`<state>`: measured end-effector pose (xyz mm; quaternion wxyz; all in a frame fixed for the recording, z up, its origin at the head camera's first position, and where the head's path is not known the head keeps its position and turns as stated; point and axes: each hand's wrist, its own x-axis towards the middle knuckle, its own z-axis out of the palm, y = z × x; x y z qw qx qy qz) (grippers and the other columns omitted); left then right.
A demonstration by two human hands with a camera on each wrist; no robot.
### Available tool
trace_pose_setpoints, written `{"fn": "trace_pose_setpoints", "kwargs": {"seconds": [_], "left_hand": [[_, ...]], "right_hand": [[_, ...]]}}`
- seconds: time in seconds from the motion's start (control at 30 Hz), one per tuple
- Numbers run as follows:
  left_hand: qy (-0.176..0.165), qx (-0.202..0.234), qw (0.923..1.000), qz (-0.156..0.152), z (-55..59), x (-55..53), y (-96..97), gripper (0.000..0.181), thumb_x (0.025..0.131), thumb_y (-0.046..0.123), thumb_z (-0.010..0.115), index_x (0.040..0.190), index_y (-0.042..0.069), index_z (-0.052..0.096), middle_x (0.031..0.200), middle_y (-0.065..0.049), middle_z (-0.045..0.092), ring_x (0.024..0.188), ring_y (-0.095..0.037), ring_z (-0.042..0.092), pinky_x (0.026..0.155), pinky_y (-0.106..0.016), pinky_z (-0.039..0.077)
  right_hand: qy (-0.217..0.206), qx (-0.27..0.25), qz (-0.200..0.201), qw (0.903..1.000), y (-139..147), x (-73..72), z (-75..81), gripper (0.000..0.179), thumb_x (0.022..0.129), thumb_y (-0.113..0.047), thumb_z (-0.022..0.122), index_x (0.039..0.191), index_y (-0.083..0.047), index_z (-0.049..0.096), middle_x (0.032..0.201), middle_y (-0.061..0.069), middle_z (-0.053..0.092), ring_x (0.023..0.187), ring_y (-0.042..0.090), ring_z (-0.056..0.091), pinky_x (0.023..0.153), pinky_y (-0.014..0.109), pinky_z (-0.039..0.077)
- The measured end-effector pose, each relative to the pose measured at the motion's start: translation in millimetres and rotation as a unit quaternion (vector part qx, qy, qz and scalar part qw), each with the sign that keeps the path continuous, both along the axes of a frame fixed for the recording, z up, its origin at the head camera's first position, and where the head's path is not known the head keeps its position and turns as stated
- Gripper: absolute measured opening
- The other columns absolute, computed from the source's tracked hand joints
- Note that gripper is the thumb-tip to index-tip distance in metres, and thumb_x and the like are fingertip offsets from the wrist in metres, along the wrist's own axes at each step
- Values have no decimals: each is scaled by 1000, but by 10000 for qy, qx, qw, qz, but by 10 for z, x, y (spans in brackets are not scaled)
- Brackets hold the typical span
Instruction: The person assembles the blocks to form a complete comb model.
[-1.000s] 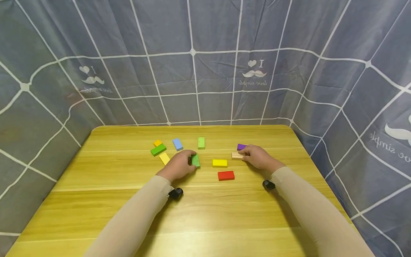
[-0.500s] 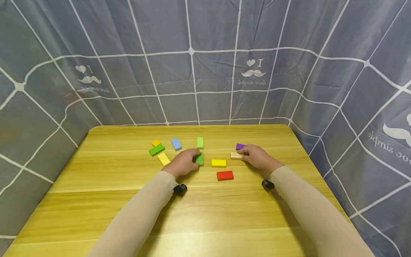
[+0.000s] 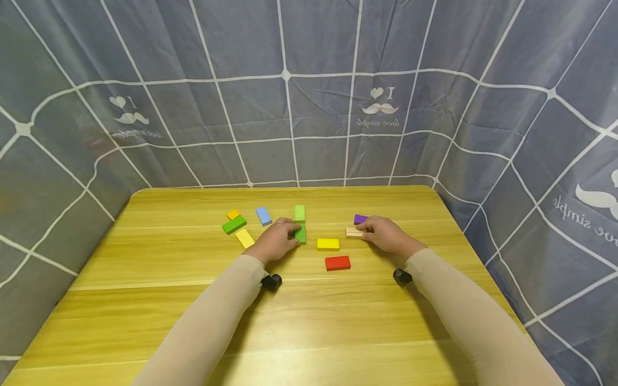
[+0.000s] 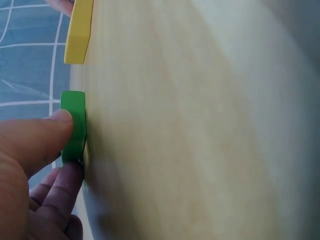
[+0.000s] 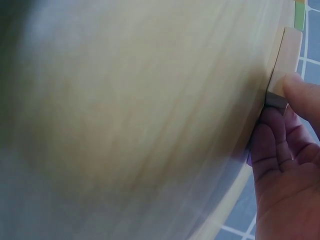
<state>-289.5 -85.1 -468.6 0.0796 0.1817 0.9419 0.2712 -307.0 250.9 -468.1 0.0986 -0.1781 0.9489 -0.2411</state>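
My left hand point(image 3: 278, 239) pinches a green block point(image 4: 74, 125) between thumb and fingers. That block lies flat with its far end close against a light green block point(image 3: 300, 214); whether they touch I cannot tell. My right hand point(image 3: 386, 234) pinches the right end of a plain wooden block point(image 3: 354, 233), the thumb on its near side in the right wrist view. Just behind it lies a purple block point(image 3: 360, 219), partly covered by the right fingers. Between the hands sit a yellow block point(image 3: 328, 244) and, nearer, a red block point(image 3: 337, 263).
Left of the left hand lie a blue block point(image 3: 263, 216), a darker green block point(image 3: 234, 224), an orange block point(image 3: 233, 214) and a pale yellow block point(image 3: 244, 238). The wooden table point(image 3: 309, 332) ends at a grey checked curtain point(image 3: 318, 107) behind and at the sides.
My left hand has slid the green block to the right, then away from me up to the light green block. The right hand has stayed at the plain wooden block. The head view shifted slightly.
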Motion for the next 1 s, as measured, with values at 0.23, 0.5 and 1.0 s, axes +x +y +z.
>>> {"fn": "trace_pose_setpoints", "kwargs": {"seconds": [0.23,0.5,1.0], "left_hand": [[58,-24,10000,-3,2,-12,1,52,103,20,70,151,5,57,156,-18,49,138,-34,57,119,-48,45],[-2,-45,10000,6,9,-16,8,52,104,20,68,152,5,55,157,-18,49,141,-35,54,121,-47,43],[54,-68,10000,43,-25,-55,11,52,105,21,67,153,5,55,156,-18,50,142,-36,53,121,-48,43]], "right_hand": [[1,-5,-18,10000,1,-3,9,36,104,-14,67,140,-8,69,132,16,70,110,26,60,89,40,46],[31,-25,-13,10000,-13,11,10,36,103,-13,67,138,-6,70,137,18,68,126,34,62,100,46,50],[47,18,-21,10000,-17,6,15,36,103,-13,68,137,-6,70,136,19,69,123,32,62,99,46,51]]}}
